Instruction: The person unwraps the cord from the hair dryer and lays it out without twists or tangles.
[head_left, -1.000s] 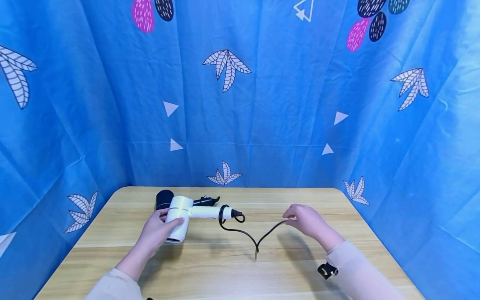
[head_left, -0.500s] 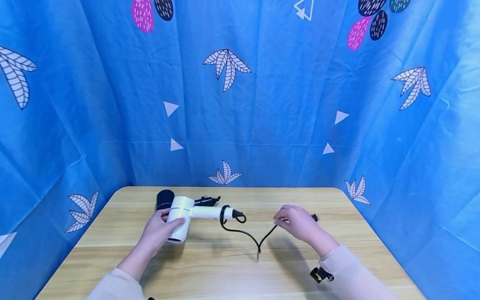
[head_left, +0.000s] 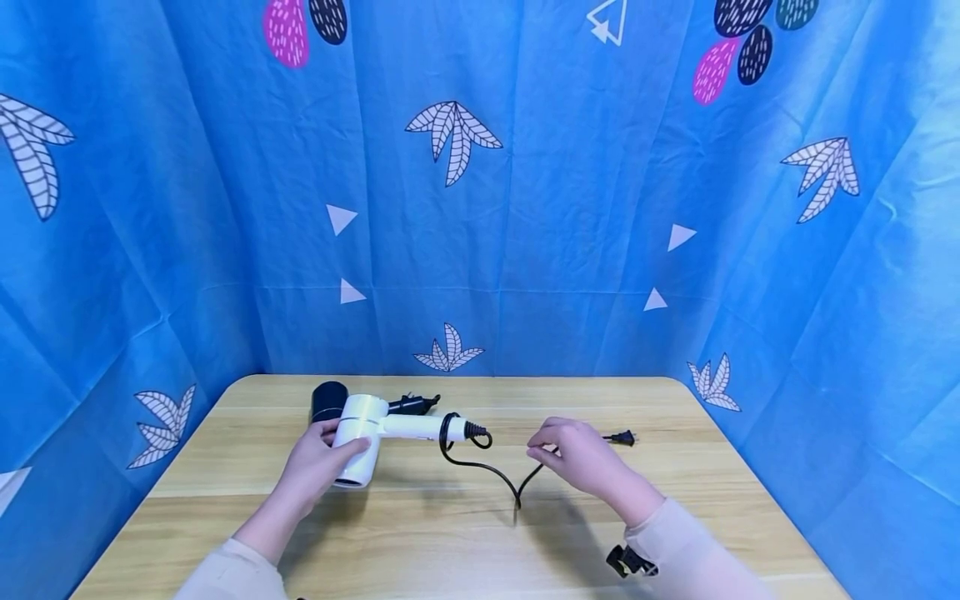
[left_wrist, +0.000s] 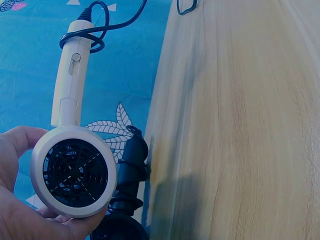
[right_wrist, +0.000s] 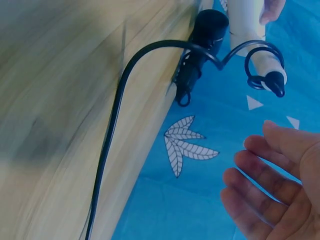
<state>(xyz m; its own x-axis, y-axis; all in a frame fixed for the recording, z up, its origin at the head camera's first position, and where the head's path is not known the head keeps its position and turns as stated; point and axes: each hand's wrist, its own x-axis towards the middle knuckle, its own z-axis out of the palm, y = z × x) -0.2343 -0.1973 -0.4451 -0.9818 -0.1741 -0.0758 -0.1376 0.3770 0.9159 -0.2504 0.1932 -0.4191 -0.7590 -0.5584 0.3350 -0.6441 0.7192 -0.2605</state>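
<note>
"Blue curtains (head_left: 480,217) surrounded the wooden table (head_left: 450,558). What did the left hand (head_left: 317,460) hold?"
"It gripped the white hair dryer (head_left: 367,414) by its head, above the tabletop; 1 black hair dryer (head_left: 328,401) lay just behind."
"And the right hand (head_left: 583,457)?"
"Relaxed: its fingers were loosely bent near the black cord (right_wrist: 107,135); the plug (head_left: 623,437) showed farther right."

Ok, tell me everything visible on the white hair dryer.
The white hair dryer looks like smooth plastic: a rounded barrel with a thin band round it, a round black grille at the end facing the person, and a straight handle with what looks like a switch. Its black cord leaves the handle's tip through a ribbed sleeve and loops round the handle. The left hand grips the barrel, holding it off the table, handle pointing right.
</note>
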